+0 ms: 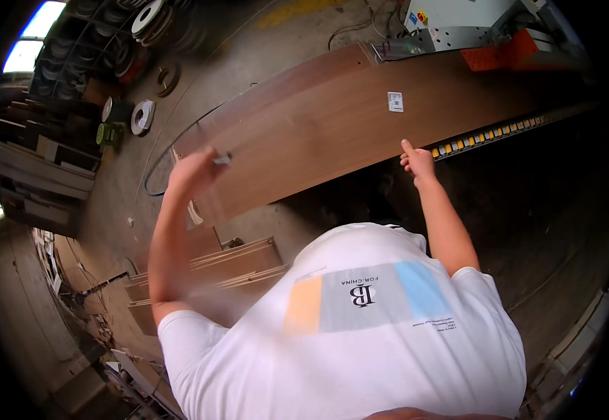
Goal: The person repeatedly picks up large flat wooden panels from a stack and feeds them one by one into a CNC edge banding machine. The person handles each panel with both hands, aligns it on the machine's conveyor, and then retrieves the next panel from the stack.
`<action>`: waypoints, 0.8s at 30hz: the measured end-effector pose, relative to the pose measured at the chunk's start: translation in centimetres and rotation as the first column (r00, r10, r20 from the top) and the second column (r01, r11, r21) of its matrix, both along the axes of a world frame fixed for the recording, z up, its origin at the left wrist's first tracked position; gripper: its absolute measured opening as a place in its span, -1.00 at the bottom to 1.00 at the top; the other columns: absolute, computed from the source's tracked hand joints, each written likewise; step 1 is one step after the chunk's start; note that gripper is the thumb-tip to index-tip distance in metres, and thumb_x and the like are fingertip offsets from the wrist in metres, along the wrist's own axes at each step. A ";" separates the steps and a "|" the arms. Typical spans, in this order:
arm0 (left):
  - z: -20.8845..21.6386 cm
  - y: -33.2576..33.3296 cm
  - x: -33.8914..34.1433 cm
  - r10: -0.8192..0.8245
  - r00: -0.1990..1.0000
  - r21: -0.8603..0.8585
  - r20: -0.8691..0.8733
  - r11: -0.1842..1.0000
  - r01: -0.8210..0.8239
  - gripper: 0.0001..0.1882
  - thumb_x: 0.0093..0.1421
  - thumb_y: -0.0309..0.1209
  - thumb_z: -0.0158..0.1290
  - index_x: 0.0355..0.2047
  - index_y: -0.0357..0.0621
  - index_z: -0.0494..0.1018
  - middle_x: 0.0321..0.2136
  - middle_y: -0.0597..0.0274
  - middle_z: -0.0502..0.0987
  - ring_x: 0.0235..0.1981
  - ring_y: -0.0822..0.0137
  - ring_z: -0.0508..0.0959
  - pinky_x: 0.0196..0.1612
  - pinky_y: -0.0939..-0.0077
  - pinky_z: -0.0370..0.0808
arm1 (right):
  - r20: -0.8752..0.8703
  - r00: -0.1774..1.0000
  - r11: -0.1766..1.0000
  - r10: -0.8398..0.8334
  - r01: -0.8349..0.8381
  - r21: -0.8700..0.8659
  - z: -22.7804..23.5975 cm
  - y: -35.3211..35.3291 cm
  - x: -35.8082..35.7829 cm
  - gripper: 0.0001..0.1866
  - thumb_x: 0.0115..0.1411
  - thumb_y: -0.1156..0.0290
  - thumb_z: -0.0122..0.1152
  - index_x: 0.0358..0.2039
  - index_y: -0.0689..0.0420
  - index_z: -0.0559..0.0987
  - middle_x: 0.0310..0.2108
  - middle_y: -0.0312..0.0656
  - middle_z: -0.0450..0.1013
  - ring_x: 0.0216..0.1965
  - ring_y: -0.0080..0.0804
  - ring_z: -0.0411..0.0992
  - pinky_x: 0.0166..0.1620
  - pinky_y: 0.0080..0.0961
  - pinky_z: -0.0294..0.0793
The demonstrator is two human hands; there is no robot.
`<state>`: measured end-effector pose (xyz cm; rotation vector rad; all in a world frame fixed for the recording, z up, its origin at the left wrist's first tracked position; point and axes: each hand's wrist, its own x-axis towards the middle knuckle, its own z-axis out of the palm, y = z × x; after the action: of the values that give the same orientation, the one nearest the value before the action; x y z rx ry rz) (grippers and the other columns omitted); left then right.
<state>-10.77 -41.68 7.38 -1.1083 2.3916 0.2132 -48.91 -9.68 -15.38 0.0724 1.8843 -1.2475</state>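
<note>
A long brown wood-grain panel point(318, 126) stretches from the left centre to the upper right. It bears a small white label point(395, 102). My right hand point(418, 164) is at the panel's near edge, fingers curled and thumb lying along the top. Over the panel's left end, my left hand point(198, 171) is closed and smeared by motion. A small greyish thing point(222, 159) shows at its fingers, too blurred to name.
Beyond the right hand runs a roller track point(490, 136) with yellow and white rollers, beside a machine with an orange-red part point(504, 52). Stacked brown boards point(213, 269) lie at the lower left. Rolls of edging point(142, 117) stand on the floor; a dark cable point(151, 175) curves by the panel.
</note>
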 end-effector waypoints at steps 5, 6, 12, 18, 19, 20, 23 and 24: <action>-0.5 -0.6 1.8 0.070 0.997 -0.071 -0.026 0.995 -0.072 -0.62 0.23 -0.04 0.12 -0.22 -0.11 0.43 -0.33 -0.04 0.61 -0.24 -0.13 0.58 -0.22 0.03 0.48 | -0.064 0.995 0.997 -0.071 0.072 0.014 -1.8 1.7 -4.6 -0.52 0.20 -0.02 0.34 -0.58 0.15 0.52 -0.68 -0.32 0.45 -0.76 -0.67 0.27 -0.69 -0.72 0.15; -0.8 -1.2 2.4 0.181 0.977 -0.221 -0.116 0.954 -0.203 -0.62 0.21 -0.03 0.14 -0.22 -0.08 0.46 -0.32 -0.02 0.61 -0.24 -0.11 0.58 -0.22 0.05 0.49 | -0.095 0.992 0.996 -0.084 0.086 0.018 -1.4 1.5 -5.1 -0.52 0.19 -0.02 0.35 -0.58 0.13 0.52 -0.68 -0.33 0.45 -0.76 -0.67 0.27 -0.68 -0.72 0.14; 1.5 -0.4 5.0 -0.059 0.996 0.087 0.060 0.995 0.054 -0.62 0.20 -0.08 0.14 -0.14 -0.08 0.48 -0.32 0.01 0.62 -0.23 -0.08 0.59 -0.21 0.11 0.51 | -0.217 0.963 0.977 -0.162 0.187 0.100 -0.9 2.5 -8.7 -0.45 0.18 -0.11 0.32 -0.61 0.15 0.52 -0.68 -0.32 0.44 -0.75 -0.64 0.27 -0.63 -0.66 0.19; 2.2 0.2 9.7 -0.095 0.990 0.288 -0.107 0.950 0.122 -0.70 0.23 -0.15 0.14 -0.20 -0.09 0.49 -0.33 0.03 0.62 -0.25 -0.07 0.59 -0.22 0.11 0.51 | -0.252 0.964 0.981 -0.080 0.121 0.151 0.2 0.4 -4.4 -0.42 0.14 -0.18 0.34 -0.55 0.18 0.54 -0.67 -0.32 0.44 -0.73 -0.66 0.27 -0.63 -0.64 0.17; 2.2 0.1 10.2 -0.145 0.989 0.236 -0.014 0.961 0.144 -0.68 0.23 -0.14 0.14 -0.14 -0.06 0.51 -0.28 0.02 0.62 -0.20 -0.04 0.59 -0.19 0.13 0.51 | -0.230 0.973 0.983 -0.028 0.069 0.170 0.4 0.0 -2.6 -0.42 0.14 -0.17 0.34 -0.55 0.17 0.55 -0.68 -0.33 0.44 -0.74 -0.66 0.27 -0.64 -0.64 0.17; 2.3 -0.4 10.6 0.007 1.000 0.090 -0.003 0.996 -0.007 -0.66 0.21 -0.12 0.16 -0.09 -0.01 0.51 -0.27 0.04 0.63 -0.18 -0.02 0.59 -0.17 0.15 0.51 | -0.202 0.979 0.982 0.026 0.012 0.188 0.4 -0.6 -0.8 -0.43 0.14 -0.17 0.34 -0.54 0.16 0.56 -0.69 -0.33 0.43 -0.75 -0.65 0.27 -0.65 -0.64 0.17; 2.4 -1.0 11.8 0.244 0.970 -0.199 0.002 0.951 -0.238 -0.61 0.18 -0.08 0.19 -0.04 0.07 0.54 -0.26 0.07 0.63 -0.16 0.02 0.60 -0.15 0.18 0.50 | -0.128 0.973 0.977 0.192 -0.177 0.119 0.8 -2.4 5.5 -0.41 0.17 -0.13 0.32 -0.49 0.27 0.61 -0.65 -0.23 0.49 -0.72 -0.58 0.35 -0.59 -0.62 0.34; 2.4 -0.6 12.7 0.151 0.988 -0.072 -0.015 0.986 -0.152 -0.65 0.20 -0.09 0.18 -0.10 0.03 0.53 -0.29 0.06 0.62 -0.20 0.00 0.59 -0.18 0.15 0.50 | -0.108 0.957 0.960 0.269 -0.257 0.114 1.2 -3.1 7.6 -0.43 0.17 -0.12 0.32 -0.48 0.26 0.61 -0.65 -0.23 0.49 -0.72 -0.58 0.35 -0.59 -0.62 0.35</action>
<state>1.93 -42.32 9.75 -1.3270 2.3417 0.1842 -41.31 -12.82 -14.19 -0.2017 1.9861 -0.9955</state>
